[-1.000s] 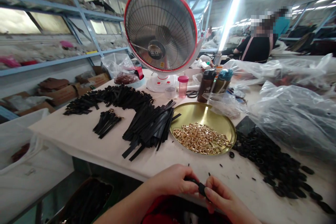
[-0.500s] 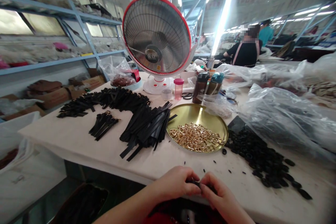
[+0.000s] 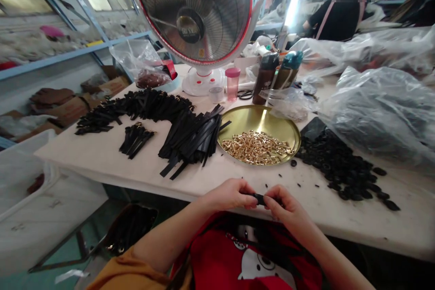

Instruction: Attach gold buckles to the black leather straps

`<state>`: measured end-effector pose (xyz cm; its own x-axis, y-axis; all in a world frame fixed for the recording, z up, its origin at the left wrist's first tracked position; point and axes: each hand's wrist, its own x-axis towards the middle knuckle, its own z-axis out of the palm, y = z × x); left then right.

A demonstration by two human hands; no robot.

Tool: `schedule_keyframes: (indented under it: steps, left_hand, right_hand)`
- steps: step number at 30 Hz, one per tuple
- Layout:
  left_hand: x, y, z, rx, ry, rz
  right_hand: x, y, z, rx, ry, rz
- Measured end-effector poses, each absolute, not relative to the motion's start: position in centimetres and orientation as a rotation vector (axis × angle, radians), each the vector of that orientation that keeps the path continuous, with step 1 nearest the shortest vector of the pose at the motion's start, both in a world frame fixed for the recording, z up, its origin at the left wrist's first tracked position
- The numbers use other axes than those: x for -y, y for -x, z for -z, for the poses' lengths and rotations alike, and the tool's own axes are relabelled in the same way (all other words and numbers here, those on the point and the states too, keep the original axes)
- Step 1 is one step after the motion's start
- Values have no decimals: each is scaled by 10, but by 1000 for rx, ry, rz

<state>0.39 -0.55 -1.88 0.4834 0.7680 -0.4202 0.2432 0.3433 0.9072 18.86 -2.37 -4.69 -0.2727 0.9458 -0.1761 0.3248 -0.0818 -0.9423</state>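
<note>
Head view: left hand (image 3: 234,195) and right hand (image 3: 284,204) both have fingertips pinched on a small black piece (image 3: 260,199), held between them at the near edge of the worktop (image 3: 84,161). Details of the piece are too small to tell. Beyond the hands, a gold tray (image 3: 280,122) contains gold-coloured fittings (image 3: 256,147). Black strips (image 3: 192,140) lie left of the tray, one end overlapping its rim; black oval pieces (image 3: 343,163) lie heaped to its right.
</note>
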Motion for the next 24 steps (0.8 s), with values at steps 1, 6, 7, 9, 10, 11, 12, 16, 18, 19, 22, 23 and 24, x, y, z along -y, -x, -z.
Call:
schedule_keyframes:
  steps: [1,6,7,9,10,11,12,16,18,19,22,23,24]
  left_hand:
    - [5,-4,18,-1057,-1223,-433]
    - [2,-5,19,-1042,-1220,-422]
    - [2,-5,20,-1035,-1217,-415]
    - [2,-6,22,-1019,-1204,-394]
    - [2,-7,22,-1012,-1190,-382]
    - [2,-8,23,-1006,-1172,-370]
    - [2,-9,23,-1004,-1161,-362]
    - [0,-13,24,-1059,-1220,-386]
    - [0,-14,26,-1098,-1271,-392]
    - [0,-15,27,-1107,-1298,-383]
    - [1,-17,29,-1095,-1379,-348]
    - [1,-18,30,-1090,-1389,-352]
    - [1,-18,29,-1082,-1384,-364]
  right_hand:
    - [23,-190,46,1637,1386,-1364]
    - [17,-195,40,1814,1347,-1317]
    - [16,-196,39,1837,1338,-1329]
    - [14,-199,39,1866,1329,-1353]
    - [14,-200,39,1884,1320,-1358]
    - [13,-202,39,1907,1307,-1358]
    - [13,-202,39,1937,1295,-1347]
    - [12,-200,37,2068,1317,-1168]
    - [12,-197,38,2100,1334,-1073]
    - [12,-196,38,2105,1330,-1061]
    - [13,-196,43,2079,1323,-1123]
    - [13,-196,45,2044,1343,-1142]
    - [14,-196,48,1999,1369,-1150]
